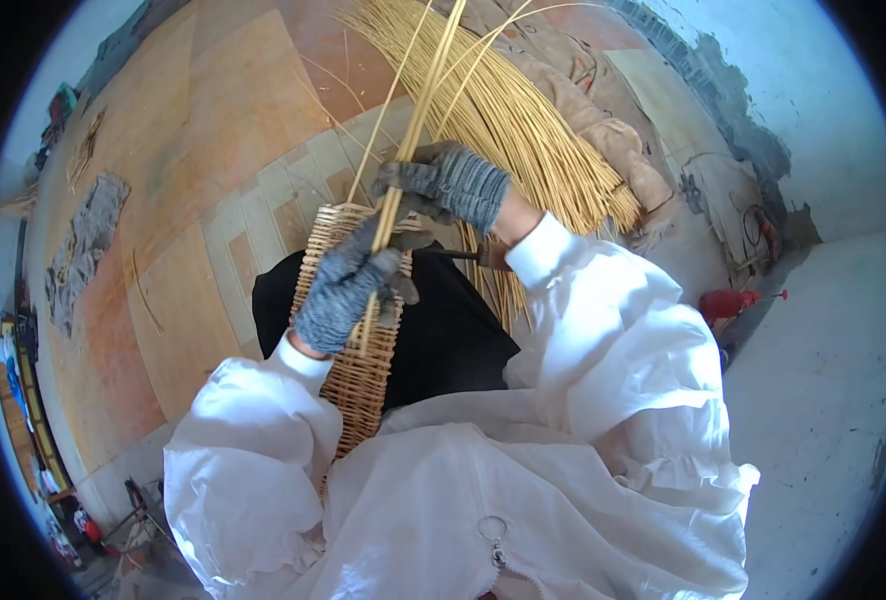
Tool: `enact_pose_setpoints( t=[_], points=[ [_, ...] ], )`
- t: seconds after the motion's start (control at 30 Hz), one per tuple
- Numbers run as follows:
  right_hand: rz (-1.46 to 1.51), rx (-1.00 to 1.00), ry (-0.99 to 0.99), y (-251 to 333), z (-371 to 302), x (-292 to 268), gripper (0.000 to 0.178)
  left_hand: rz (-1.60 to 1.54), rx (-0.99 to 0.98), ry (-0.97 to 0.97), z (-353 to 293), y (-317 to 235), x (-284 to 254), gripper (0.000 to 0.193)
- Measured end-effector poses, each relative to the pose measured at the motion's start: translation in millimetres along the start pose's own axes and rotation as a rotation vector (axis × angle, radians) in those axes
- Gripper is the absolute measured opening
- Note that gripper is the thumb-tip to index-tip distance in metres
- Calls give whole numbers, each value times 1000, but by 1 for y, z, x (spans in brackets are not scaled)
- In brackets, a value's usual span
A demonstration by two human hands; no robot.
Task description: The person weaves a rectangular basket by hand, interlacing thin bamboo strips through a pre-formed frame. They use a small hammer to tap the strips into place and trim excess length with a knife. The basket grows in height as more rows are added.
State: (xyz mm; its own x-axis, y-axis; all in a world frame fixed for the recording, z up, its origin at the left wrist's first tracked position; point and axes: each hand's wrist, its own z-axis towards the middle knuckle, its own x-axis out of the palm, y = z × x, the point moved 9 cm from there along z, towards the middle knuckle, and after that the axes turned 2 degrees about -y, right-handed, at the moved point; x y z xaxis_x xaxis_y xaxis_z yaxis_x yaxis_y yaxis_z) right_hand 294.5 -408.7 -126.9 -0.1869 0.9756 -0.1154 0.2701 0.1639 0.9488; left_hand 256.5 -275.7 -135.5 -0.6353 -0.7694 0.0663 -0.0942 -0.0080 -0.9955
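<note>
A few long, pale wicker rods run upward between my hands. My left hand, in a grey knit glove, is closed round their lower part. Higher up, my right hand, gloved the same way, has its fingers wrapped round the same rods. Beneath my left hand lies a long, narrow woven wicker piece, slanting across my black-covered lap. One thin rod rises from its far end. A dark, thin bar shows below my right wrist; its kind is unclear.
A large bundle of loose wicker rods lies ahead to the right, beside crumpled brown cloth. Board sheets cover the floor at left, with a grey rag on them. A red tool sits near the right wall.
</note>
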Motion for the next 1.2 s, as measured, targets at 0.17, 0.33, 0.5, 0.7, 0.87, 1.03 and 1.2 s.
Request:
enact_pose_setpoints(
  t=[0.17,0.33,0.5,0.7,0.87,1.03,1.2],
  points=[
    [-111,-214,-236,2,-85,-37,34,-109,195,-316,12,6,-54,47],
    [395,48,-210,-101,-186,-24,17,1412,554,223,41,17,9,67],
    [401,-119,-300,-116,-219,-34,16,1052,236,314,61,43,-25,93],
    [538,-291,-896,-135,-204,-92,19,841,217,229,72,57,-42,96],
    [534,-214,-950,-147,-179,-79,18,885,170,199,64,66,-48,94],
    [404,-237,-822,-127,-147,-47,20,945,176,152,62,62,-44,88],
    [424,-238,-734,-118,-129,-60,22,887,147,203,62,63,-44,88]
  ],
)
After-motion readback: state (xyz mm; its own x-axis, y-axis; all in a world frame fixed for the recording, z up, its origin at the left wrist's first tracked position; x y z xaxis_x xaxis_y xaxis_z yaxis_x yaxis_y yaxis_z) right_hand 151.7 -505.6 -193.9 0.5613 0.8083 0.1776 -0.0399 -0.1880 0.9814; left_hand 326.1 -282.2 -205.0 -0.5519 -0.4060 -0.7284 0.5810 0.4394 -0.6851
